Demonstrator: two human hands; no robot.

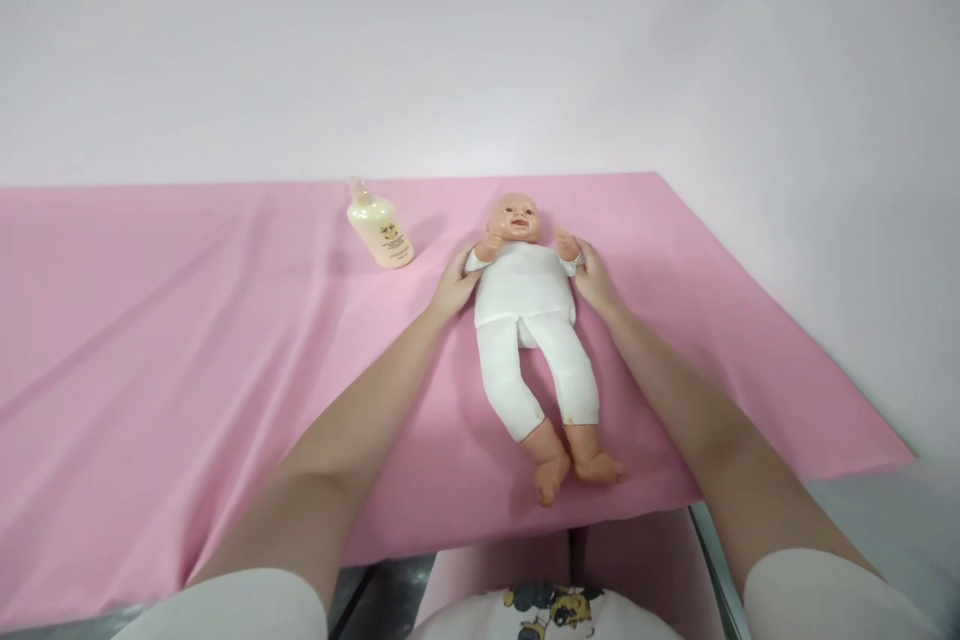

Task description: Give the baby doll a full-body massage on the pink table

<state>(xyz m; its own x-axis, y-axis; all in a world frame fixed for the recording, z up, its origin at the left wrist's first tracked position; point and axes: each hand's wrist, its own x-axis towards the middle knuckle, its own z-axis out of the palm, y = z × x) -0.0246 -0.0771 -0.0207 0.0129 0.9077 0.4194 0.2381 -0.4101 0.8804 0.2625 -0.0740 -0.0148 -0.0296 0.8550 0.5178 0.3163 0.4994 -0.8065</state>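
While at forward stretch, 2 hands (454, 282) (594, 280) in grasp of a doll (525, 282) by its arms (490, 246).

I have the doll (525, 285) lying on its back on the bench (187, 350), head toward the far edge, feet toward the near one. My left grip (456, 282) touches the arm on my left, my right grip (594, 278) the arm on my right. The bottle (382, 232) sits left of the doll's head, apart from it.
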